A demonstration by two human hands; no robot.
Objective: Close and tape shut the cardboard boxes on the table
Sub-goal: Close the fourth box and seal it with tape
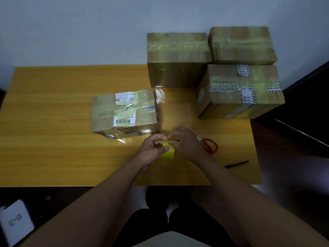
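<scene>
A yellow roll of tape (168,152) is held between both hands above the table's front middle. My left hand (153,148) grips the roll from the left with curled fingers. My right hand (185,143) pinches at the roll's top edge from the right. A closed cardboard box (124,113) with shipping labels and clear tape lies just behind my left hand. Three more closed, taped boxes stand at the back right: one large (178,59), one at the far corner (242,45), one nearer with printed tape (240,91).
Red-handled scissors (211,146) lie on the yellow wooden table (53,122) right of my right hand. A dark pen (236,164) lies near the front right edge. A white card marked 6-3 (17,221) is on the floor at lower left.
</scene>
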